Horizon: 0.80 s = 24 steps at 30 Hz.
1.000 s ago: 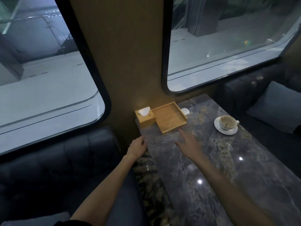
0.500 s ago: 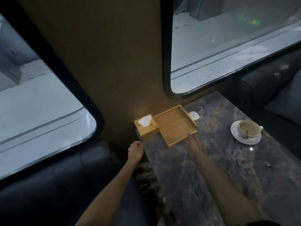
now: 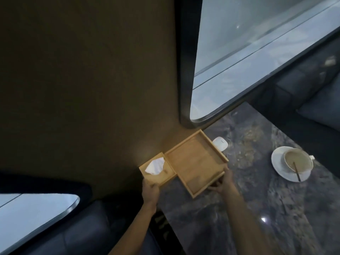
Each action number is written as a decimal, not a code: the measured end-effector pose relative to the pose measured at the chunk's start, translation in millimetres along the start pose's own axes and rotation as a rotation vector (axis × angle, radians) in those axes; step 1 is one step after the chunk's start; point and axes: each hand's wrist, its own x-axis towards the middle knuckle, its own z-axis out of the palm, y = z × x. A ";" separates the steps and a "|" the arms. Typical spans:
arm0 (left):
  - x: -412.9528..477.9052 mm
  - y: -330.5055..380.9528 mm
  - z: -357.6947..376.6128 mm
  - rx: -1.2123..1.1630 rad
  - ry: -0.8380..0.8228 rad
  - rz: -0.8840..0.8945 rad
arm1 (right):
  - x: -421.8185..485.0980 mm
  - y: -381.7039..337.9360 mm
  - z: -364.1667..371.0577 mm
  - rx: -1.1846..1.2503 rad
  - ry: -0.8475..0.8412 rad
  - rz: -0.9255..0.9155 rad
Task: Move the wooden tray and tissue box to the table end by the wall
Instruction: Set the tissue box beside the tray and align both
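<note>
Left hand (image 3: 150,188) is curled around the near corner of the tissue box (image 3: 158,170), thumb and fingers closed on its wooden edge; right hand (image 3: 223,183) is closed on the near rail of the wooden tray (image 3: 196,162), thumb on top and fingers apparently underneath. Both items sit at the far end of the marble table (image 3: 239,218), just beside the brown wall (image 3: 92,89), with the box touching the tray's left side. Judged from this layout, the step in hand is final seating against the wall. Procedure: push both items with even pressure from the 2 hands, keep the tray flat on the stone, and keep the box flush with the tray so neither rotates. Stop when the far edges meet the wall. Avoid driving the tray's right rail into the small white device (image 3: 220,143) lying just beside it, and keep the right forearm clear of the cup and saucer (image 3: 292,163), which stand well apart to the right. A white tissue (image 3: 155,166) protrudes from the box; do not snag it. Faint marking on the white device is too small to read; no other writing or brand is visible.
</note>
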 end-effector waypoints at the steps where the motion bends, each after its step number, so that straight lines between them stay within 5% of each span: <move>1: -1.5 -0.2 1.8 0.024 0.035 -0.004 | 1.1 0.9 0.1 0.009 0.004 0.009; 8: -1.3 -3.5 12.5 0.063 0.114 0.034 | 16.3 6.1 0.9 0.003 0.101 -0.112; 11: 9.6 -9.5 14.9 0.023 0.069 0.067 | 31.5 3.3 -4.6 -0.549 0.476 -0.639; 13: 16.5 -14.0 16.7 0.024 0.066 0.057 | 32.6 -14.7 4.9 -0.930 0.521 -0.857; 18: 5.4 0.7 14.9 -0.017 0.128 -0.026 | 45.9 -61.6 36.4 -1.382 0.348 -0.748; 24: 13.1 -4.7 12.9 0.043 0.167 -0.067 | 58.0 -80.0 33.6 -1.586 0.337 -0.776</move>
